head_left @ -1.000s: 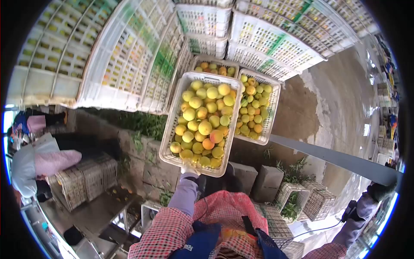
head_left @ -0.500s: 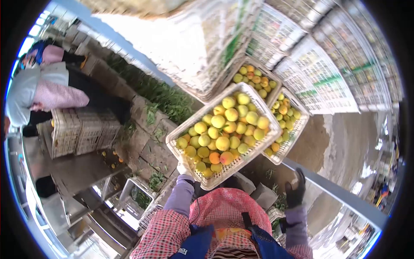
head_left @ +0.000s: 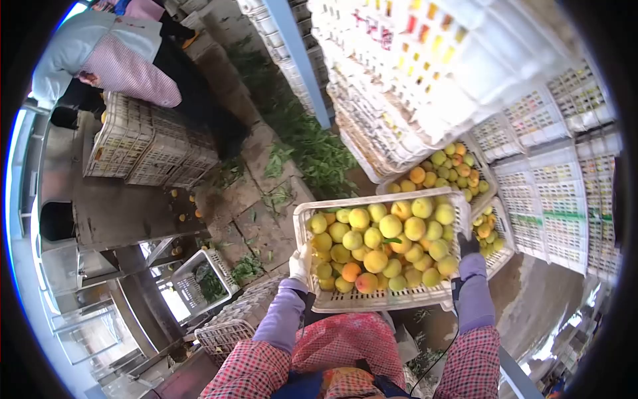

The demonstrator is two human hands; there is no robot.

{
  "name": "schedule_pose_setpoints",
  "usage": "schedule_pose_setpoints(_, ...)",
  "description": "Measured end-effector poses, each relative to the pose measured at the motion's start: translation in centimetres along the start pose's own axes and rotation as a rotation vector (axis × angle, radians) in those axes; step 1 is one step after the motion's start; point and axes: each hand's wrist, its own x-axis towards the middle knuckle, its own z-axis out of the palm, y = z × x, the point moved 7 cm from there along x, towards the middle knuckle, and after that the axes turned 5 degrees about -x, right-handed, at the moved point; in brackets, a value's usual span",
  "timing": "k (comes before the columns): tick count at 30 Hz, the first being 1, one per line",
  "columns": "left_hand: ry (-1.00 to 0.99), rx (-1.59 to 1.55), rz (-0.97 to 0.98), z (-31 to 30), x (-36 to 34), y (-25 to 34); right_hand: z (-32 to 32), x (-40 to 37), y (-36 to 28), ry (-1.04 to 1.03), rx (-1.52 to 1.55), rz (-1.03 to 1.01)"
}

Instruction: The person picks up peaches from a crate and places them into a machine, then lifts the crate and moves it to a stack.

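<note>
I carry a white plastic crate [head_left: 372, 302] heaped with yellow and orange fruit [head_left: 382, 243] in front of my chest. My left hand [head_left: 300, 264], in a white glove, grips the crate's left rim. My right hand [head_left: 467, 245], in a dark glove, grips its right rim. Both forearms wear purple sleeves under red checked cuffs. Just beyond my crate, two more fruit-filled crates [head_left: 446, 169] sit on the ground beside a tall stack.
Stacks of white crates [head_left: 465, 73] tower at the upper right. A person in a pink checked sleeve [head_left: 126, 70] bends over crates [head_left: 146, 146] on a metal table [head_left: 113, 213] at the left. Empty crates [head_left: 199, 282] stand lower left. Leaves litter the paving [head_left: 266, 193].
My view has swung left. My right hand, free half a second ago, now grips the crate's right rim, and the crate sits level in both hands.
</note>
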Motion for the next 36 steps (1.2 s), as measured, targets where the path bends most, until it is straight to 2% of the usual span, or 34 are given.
schedule_pose_setpoints(1, -0.018, -0.014, -0.027, 0.2, -0.1, 0.4, 0.8, 1.2, 1.2, 0.122, -0.035, -0.023)
schedule_pose_setpoints(3, -0.034, -0.044, -0.048, 0.2, 0.0, 0.7, 3.3, 3.2, 4.8, -0.004, 0.165, 0.061)
schedule_pose_setpoints(5, -0.099, -0.147, 0.049, -0.2, 1.1, -0.5, 1.2, 0.5, 3.0, -0.059, -0.006, 0.039)
schedule_pose_setpoints(6, -0.088, -0.158, 0.069, 0.1, 0.2, 0.4, 1.4, 0.4, 4.2, 0.035, -0.009, 0.008)
schedule_pose_setpoints(7, -0.071, -0.173, 0.094, 0.5, -1.9, 2.3, 2.5, 0.9, 7.8, 0.31, -0.144, -0.061)
schedule_pose_setpoints(8, -0.118, -0.121, 0.088, 0.7, -3.8, 4.1, 3.1, 0.2, 9.5, 0.3, -0.117, -0.036)
schedule_pose_setpoints(12, -0.146, 0.17, 0.103, -0.4, -10.3, 8.3, 6.6, -3.4, 11.3, -0.009, 0.201, 0.148)
schedule_pose_setpoints(14, -0.16, 0.243, 0.136, -1.4, -12.0, 8.6, 8.8, -6.0, 12.6, -0.132, 0.329, 0.22)
schedule_pose_setpoints(16, -0.113, 0.327, 0.073, -3.6, -14.7, 8.4, 11.0, -9.6, 14.9, -0.24, 0.436, 0.301)
schedule_pose_setpoints(17, -0.088, 0.353, 0.054, -4.6, -15.6, 8.5, 11.6, -11.0, 15.6, -0.277, 0.486, 0.331)
schedule_pose_setpoints(18, -0.128, 0.379, 0.123, -5.3, -16.5, 9.0, 12.3, -12.1, 16.0, -0.311, 0.527, 0.358)
schedule_pose_setpoints(21, -0.035, 0.45, 0.231, -6.9, -21.3, 11.1, 13.1, -15.0, 17.3, -0.419, 0.62, 0.416)
schedule_pose_setpoints(22, -0.091, 0.414, 0.042, -7.3, -23.0, 11.1, 12.6, -15.3, 18.4, -0.443, 0.635, 0.423)
schedule_pose_setpoints(23, -0.086, 0.408, 0.223, -7.9, -24.0, 11.6, 11.8, -15.7, 19.4, -0.484, 0.611, 0.428)
schedule_pose_setpoints(24, -0.067, 0.387, 0.148, -8.8, -26.2, 12.4, 11.3, -15.2, 19.4, -0.44, 0.671, 0.431)
schedule_pose_setpoints(26, -0.031, 0.273, 0.052, -10.8, -29.8, 13.7, 8.6, -15.1, 17.2, -0.438, 0.63, 0.425)
schedule_pose_setpoints(29, 0.036, 0.05, -0.002, -15.0, -34.5, 11.6, 4.1, -14.5, 13.3, -0.447, 0.541, 0.369)
schedule_pose_setpoints(33, 0.082, -0.45, -0.01, -19.7, -41.0, 8.6, -0.3, -15.1, 4.2, -0.488, 0.417, 0.227)
schedule_pose_setpoints(36, 0.293, -0.558, 0.022, -23.2, -45.9, 5.6, -1.2, -15.7, -3.5, -0.562, 0.337, 0.065)
